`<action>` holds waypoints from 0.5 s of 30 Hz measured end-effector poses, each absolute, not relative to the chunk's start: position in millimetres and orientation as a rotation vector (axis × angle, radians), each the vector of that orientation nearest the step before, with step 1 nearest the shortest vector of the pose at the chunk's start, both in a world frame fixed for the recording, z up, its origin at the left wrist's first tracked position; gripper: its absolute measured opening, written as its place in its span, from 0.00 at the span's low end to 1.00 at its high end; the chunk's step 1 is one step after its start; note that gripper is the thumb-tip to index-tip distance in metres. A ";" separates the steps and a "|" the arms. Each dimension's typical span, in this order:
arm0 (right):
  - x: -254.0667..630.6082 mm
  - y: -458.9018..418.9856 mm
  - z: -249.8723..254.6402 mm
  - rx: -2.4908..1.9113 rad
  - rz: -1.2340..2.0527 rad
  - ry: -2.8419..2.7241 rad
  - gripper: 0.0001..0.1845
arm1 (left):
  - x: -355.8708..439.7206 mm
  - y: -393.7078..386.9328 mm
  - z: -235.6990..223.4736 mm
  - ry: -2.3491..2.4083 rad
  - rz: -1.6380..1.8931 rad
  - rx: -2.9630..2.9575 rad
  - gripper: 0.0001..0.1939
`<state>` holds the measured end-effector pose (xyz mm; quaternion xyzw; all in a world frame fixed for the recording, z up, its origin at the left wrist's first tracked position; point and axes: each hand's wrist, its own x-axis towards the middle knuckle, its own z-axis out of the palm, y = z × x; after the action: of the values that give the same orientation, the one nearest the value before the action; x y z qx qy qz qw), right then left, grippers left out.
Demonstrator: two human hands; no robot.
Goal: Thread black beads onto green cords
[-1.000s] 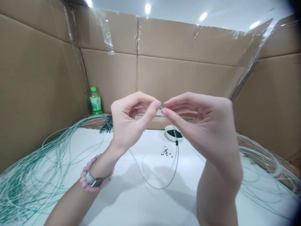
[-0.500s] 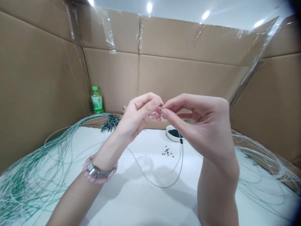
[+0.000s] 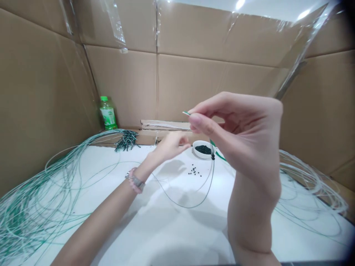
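My right hand is raised, thumb and forefinger pinched on thin green and white cords whose tips stick out to the left. Below that hand the cords hang down past small black beads threaded on them, then loop across the white table. Lower and further off, my left hand hovers over the table just left of a white bowl filled with black beads. Its thumb stands apart from loosely curled fingers, and nothing shows in them. Several loose beads lie in front of the bowl.
A large tangle of green and white cords covers the left side, its dark ends bunched at the back. More pale cords lie at right. A green bottle stands in the back left corner. Cardboard walls surround the table.
My left hand has let go of the cord tips and moved away, down toward the bowl. My right hand keeps its pinch on the cords. The whole view has tilted down slightly.
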<state>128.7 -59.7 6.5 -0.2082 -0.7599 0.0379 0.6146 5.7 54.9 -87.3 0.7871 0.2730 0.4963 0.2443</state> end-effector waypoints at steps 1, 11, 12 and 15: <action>129.3 -60.7 7.1 -0.476 0.103 -1.746 0.06 | 7.0 58.0 -100.2 0.807 1.237 2.199 0.10; 129.3 -64.1 5.5 -0.558 0.109 -1.643 0.08 | 14.5 62.7 -157.2 1.034 0.520 2.325 0.13; 128.2 -65.3 6.0 -0.577 0.100 -1.639 0.09 | 16.4 63.1 -157.7 1.034 0.522 2.322 0.12; 126.6 -66.8 7.1 -0.536 0.081 -1.665 0.10 | 22.9 59.9 -157.5 1.023 0.590 2.304 0.09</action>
<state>126.6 -66.8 7.1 -0.2351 -0.7302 0.0354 0.6406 22.9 59.9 -157.5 0.8562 0.3801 0.2193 0.2727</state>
